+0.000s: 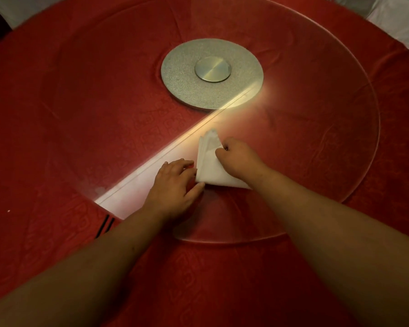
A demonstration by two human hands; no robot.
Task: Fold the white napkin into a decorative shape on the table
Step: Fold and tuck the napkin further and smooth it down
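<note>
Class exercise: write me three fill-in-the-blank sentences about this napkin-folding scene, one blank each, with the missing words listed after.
1. The napkin being folded is ____ in colour.
2. The tablecloth is ____.
3. The napkin lies on a round ____ turntable, with the left hand and right hand both on it.

Missing words: white; red; glass

A round table (33, 109) is being covered by a patterned red cloth (222, 279), and a large clear glass turntable (340, 114) is being carried on it over a speckled grey disc (175, 76) with a brushed metal hub (212, 68) at its centre. Toward the six o'clock part of the glass, a folded white napkin (208, 168) is lying, its point aimed toward twelve o'clock. At about eight o'clock, two thin black sticks (105, 225) are lying on the cloth just beside the glass rim.
</note>
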